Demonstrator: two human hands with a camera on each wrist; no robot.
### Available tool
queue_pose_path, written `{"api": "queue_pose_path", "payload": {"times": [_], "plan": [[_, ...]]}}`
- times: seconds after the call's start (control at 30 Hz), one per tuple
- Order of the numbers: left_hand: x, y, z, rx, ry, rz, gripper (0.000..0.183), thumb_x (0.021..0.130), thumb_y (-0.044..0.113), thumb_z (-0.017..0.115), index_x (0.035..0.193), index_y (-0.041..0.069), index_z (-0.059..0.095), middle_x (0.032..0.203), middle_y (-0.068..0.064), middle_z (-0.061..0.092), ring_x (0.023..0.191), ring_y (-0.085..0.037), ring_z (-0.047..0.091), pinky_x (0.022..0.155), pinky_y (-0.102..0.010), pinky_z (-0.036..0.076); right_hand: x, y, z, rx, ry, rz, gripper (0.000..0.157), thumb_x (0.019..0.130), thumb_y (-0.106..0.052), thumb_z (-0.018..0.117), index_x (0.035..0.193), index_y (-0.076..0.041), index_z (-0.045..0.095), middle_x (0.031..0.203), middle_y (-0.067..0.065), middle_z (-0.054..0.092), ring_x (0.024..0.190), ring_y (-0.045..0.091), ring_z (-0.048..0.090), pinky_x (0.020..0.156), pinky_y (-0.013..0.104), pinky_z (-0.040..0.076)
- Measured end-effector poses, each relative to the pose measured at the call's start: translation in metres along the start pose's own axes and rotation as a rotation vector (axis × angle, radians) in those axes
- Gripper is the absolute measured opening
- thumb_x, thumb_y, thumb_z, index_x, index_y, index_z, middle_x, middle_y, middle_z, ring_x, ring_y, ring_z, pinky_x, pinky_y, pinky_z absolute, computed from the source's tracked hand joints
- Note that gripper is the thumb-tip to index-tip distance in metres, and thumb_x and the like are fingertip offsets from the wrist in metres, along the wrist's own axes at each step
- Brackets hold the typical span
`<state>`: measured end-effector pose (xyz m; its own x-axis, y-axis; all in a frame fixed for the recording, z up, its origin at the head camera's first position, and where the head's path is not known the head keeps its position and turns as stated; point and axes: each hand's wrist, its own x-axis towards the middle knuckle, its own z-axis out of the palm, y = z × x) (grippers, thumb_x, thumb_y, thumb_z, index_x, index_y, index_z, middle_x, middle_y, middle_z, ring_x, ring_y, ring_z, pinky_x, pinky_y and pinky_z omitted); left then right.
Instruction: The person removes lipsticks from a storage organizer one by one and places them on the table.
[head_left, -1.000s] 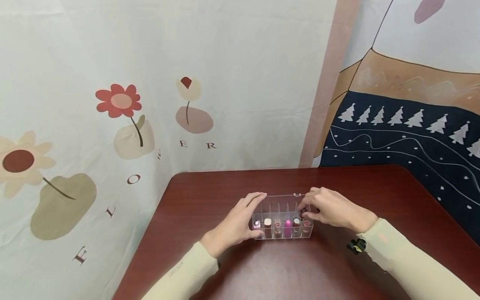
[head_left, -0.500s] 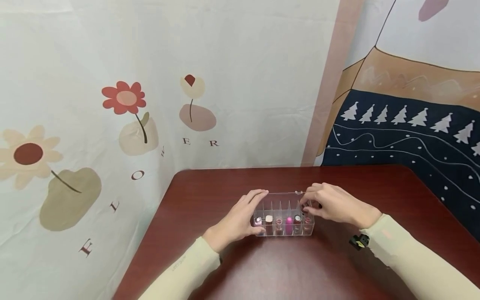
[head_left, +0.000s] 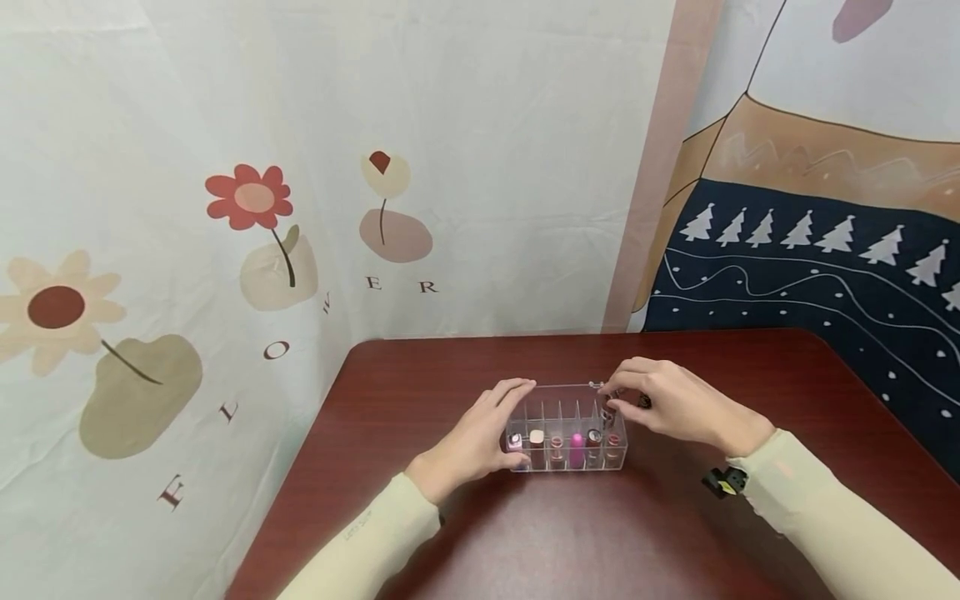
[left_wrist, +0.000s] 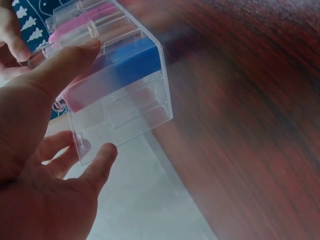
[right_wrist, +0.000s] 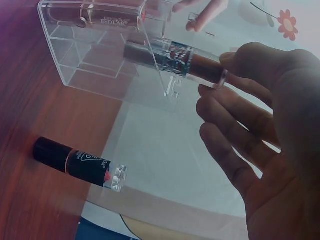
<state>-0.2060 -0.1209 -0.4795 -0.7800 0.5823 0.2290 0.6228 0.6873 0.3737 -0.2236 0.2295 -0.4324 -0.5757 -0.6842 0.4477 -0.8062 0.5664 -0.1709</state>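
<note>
A clear divided lipstick organizer point(head_left: 543, 412) stands on the table, with a row of several lipsticks in its front compartments, one bright pink point(head_left: 577, 450). My left hand point(head_left: 472, 437) grips its left end, thumb at the front and fingers at the back. At the back right compartment, my right hand point(head_left: 678, 407) pinches a lipstick point(right_wrist: 202, 67) by its clear-capped end between thumb and fingers. This lipstick's lower end is still inside the organizer in the right wrist view. A blue-sided item point(left_wrist: 132, 62) fills the end compartment beside my left thumb.
A black lipstick point(right_wrist: 85, 161) with a clear top stands on the table right of the organizer, mostly hidden behind my right hand in the head view. The reddish-brown table point(head_left: 420, 375) ends at a printed cloth backdrop point(head_left: 487, 167).
My right hand has risen slightly, and the lipstick it pinches now sits higher in the back right compartment. My left hand has stayed on the organizer.
</note>
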Motion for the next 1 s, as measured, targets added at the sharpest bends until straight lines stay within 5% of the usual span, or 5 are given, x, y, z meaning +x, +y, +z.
{"api": "queue_pose_path", "payload": {"times": [0.33,0.6,0.87,1.0], "plan": [[-0.002,0.001,0.000,0.002,-0.003,-0.004,0.113,0.085,0.019,0.107,0.178,0.009,0.043,0.177,-0.010,0.050,0.147,-0.039,0.062,0.126,-0.051,0.058,-0.005,0.005,-0.012,0.069,0.145,-0.050,0.037,0.088,0.004,0.097,0.120,-0.012,0.086,0.112,0.000,0.083,0.077,-0.004,0.058,0.064,0.007,0.050],[-0.002,0.002,0.003,-0.008,0.002,0.009,0.112,0.086,0.019,0.107,0.178,0.008,0.043,0.177,-0.009,0.050,0.148,-0.038,0.062,0.126,-0.050,0.058,-0.015,0.011,-0.028,-0.024,0.232,-0.030,0.045,0.081,0.006,0.099,0.120,-0.011,0.086,0.112,0.000,0.083,0.087,0.008,0.071,0.071,0.008,0.052],[-0.002,0.002,0.002,-0.002,0.007,0.007,0.112,0.086,0.019,0.107,0.177,0.006,0.043,0.177,-0.011,0.050,0.148,-0.039,0.062,0.126,-0.050,0.058,-0.024,0.024,-0.040,-0.064,0.287,0.011,0.035,0.090,0.000,0.097,0.121,-0.012,0.087,0.113,0.001,0.085,0.088,0.014,0.077,0.083,0.004,0.057],[-0.001,0.001,0.001,-0.005,0.008,0.002,0.112,0.085,0.019,0.107,0.177,0.007,0.044,0.177,-0.011,0.050,0.148,-0.041,0.062,0.126,-0.051,0.058,-0.028,0.034,-0.042,-0.087,0.311,0.034,0.044,0.081,0.006,0.099,0.119,-0.013,0.087,0.110,0.000,0.084,0.086,0.014,0.077,0.083,0.004,0.054]]}}
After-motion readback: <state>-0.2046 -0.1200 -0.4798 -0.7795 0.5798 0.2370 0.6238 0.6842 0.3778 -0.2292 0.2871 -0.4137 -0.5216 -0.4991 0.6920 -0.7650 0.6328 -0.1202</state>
